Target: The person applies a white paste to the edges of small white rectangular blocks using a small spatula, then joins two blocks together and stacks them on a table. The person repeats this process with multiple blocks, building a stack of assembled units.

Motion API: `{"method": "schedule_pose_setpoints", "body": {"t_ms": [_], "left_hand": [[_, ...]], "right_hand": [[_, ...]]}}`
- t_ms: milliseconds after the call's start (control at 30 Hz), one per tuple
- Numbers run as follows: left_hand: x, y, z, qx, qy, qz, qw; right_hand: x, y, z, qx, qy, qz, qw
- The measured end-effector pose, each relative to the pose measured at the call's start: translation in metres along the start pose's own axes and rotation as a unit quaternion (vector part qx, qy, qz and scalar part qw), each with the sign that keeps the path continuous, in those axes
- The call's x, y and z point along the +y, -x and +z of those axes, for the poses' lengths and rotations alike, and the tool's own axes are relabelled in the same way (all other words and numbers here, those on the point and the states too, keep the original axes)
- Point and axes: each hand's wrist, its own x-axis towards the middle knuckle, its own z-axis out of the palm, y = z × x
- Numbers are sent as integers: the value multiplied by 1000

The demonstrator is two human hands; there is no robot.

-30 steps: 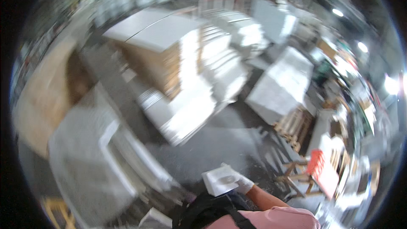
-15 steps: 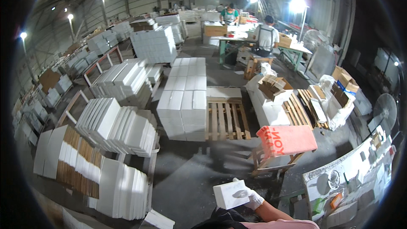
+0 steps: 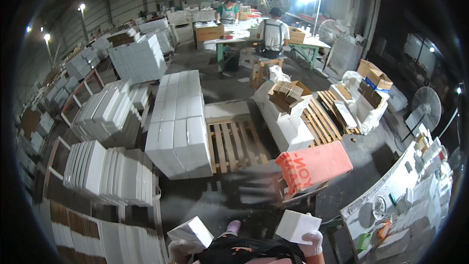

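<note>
At the lower edge, both my hands wear white gloves. My left hand (image 3: 180,250) is closed on a white rectangular block (image 3: 195,232), tilted, with a grey shaded end. Farther right, my right hand (image 3: 313,245) grips a second white block (image 3: 298,226) of similar size, its thumb side against the block's lower right corner. The two blocks are apart, one on each side of my body and dark apron. The fingers under and behind both blocks are mostly hidden. Whether the blocks are stone or cartons cannot be made out.
Ahead right stands a wooden stool with an orange-red cloth (image 3: 315,166). Stacked white cartons (image 3: 166,139) adjoin a wooden pallet (image 3: 227,154). White slabs (image 3: 88,168) line the left. A cluttered workbench (image 3: 354,210) is at right. Two people work at a green-legged table (image 3: 220,58).
My view has turned right, shifting the surroundings left. My left hand with a block has come into view. My right hand and its block have moved right, away from the middle.
</note>
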Motion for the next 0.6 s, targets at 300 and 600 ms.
{"method": "schedule_pose_setpoints", "body": {"t_ms": [300, 600], "left_hand": [[93, -148, 94, -137, -128, -23, 982], [74, -218, 251, -256, -265, -116, 922]], "right_hand": [[7, -13, 22, 175, -74, -199, 961], [-30, -12, 35, 225, -94, -328, 913]]}}
